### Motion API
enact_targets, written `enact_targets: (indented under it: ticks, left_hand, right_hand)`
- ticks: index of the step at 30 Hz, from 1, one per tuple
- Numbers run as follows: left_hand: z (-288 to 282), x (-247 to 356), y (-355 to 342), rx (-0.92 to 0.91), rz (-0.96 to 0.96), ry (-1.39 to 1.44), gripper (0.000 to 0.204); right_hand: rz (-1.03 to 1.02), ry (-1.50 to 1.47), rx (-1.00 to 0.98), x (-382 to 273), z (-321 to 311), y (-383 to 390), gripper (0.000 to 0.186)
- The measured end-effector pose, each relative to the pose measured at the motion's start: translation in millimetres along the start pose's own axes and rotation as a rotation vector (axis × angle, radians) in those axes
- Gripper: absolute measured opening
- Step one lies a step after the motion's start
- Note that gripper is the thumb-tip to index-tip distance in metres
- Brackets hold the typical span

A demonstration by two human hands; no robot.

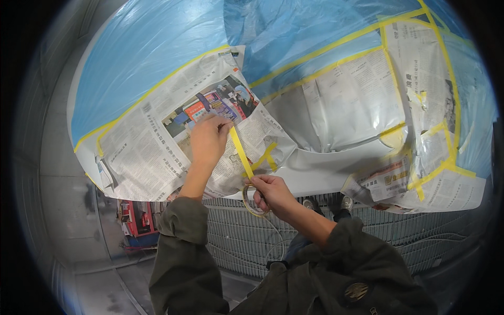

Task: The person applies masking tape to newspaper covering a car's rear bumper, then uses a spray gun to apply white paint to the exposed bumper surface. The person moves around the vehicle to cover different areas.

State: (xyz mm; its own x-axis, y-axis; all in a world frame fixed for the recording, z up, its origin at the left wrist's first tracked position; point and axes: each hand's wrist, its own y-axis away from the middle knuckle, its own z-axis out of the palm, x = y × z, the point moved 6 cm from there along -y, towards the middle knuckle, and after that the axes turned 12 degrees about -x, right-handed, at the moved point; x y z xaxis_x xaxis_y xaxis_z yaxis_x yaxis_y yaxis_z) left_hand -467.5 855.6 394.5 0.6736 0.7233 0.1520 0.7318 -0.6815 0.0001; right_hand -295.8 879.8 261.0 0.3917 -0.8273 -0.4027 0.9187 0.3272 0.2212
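My right hand [275, 197] grips a thin roll of masking tape [245, 201], held just past the near edge of a white car body panel [310, 167]. From the roll a yellow tape strip [240, 149] runs up to my left hand [209, 137], whose fingers are pinched on its far end. Both hands are over a newspaper sheet [142, 149] that covers the left part of the panel. Yellow tape [173, 79] fixes that sheet's upper edge beside blue plastic film [152, 52]. A short tape piece [270, 156] sticks on the sheet near the strip.
More newspaper [357, 89] and taped sheets [420, 68] cover the panel on the right. Below is a grated floor [236, 247] with a hose [277, 231] across it. A red cart [139, 218] stands at the lower left, and my shoes [344, 203] show under the panel.
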Motion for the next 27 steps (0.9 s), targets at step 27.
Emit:
enact_targets:
  ticks: [27]
  left_hand:
    - [13,14,44,-0.118,0.116,-0.326,0.047]
  right_hand:
    - [0.063,-0.395,0.271,72,12,23,0.019]
